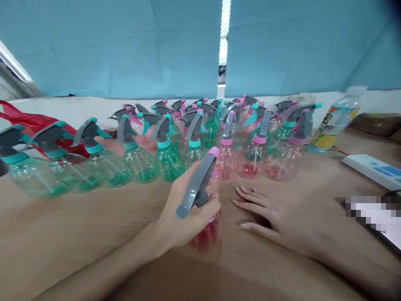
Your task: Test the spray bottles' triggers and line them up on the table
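My left hand [178, 213] is wrapped round the neck and trigger of a spray bottle [205, 238] with a pink-red clear body, grey head and pink nozzle. Its nozzle points away from me, toward the rows of bottles, and the fingers hide part of its neck. Flat on the table lies my right hand [266, 215], fingers spread, just right of that bottle and holding nothing. Beyond both hands stand several more spray bottles: green ones with teal collars, such as this green spray bottle [169, 165], and pink ones like this pink spray bottle [250, 167].
A red plastic bag [31, 119] lies behind the bottles at left. To the right are a clear drink bottle [333, 121] with a lemon label, a white power strip [372, 171], a blurred phone-like object [376, 217] and a brown box [376, 125]. Blue sheeting [125, 46] hangs behind.
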`<state>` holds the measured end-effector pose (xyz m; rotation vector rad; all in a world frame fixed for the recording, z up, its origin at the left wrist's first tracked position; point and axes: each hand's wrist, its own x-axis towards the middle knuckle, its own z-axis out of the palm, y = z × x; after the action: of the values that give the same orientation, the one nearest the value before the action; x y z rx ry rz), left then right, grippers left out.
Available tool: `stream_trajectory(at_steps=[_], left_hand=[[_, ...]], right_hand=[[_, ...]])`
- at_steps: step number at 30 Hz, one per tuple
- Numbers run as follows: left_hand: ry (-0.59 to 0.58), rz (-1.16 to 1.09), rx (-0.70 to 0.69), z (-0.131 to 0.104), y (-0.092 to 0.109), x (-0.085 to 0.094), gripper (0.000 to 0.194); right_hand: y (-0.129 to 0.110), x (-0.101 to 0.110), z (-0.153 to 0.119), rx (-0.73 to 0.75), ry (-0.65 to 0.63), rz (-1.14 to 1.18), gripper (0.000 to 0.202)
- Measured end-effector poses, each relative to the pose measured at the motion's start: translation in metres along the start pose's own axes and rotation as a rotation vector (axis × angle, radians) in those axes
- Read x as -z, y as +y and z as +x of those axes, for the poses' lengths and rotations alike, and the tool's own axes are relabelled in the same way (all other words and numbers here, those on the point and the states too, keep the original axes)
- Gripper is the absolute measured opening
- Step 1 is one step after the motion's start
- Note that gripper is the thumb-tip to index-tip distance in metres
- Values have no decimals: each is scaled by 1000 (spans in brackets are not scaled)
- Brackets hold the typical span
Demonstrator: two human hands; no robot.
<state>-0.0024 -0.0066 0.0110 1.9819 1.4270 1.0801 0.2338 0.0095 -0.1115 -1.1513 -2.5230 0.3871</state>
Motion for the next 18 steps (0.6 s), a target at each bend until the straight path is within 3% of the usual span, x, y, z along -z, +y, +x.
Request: stream_trajectory(at_steps=[4, 18], left_hand=[[-50, -91, -31, -1, -3, -2, 13], [-53, -7, -71, -3, -13, -6, 8]], right_hand=[[0, 0, 0, 3, -4, -14, 51], [1, 0, 1, 9, -18, -14, 52]])
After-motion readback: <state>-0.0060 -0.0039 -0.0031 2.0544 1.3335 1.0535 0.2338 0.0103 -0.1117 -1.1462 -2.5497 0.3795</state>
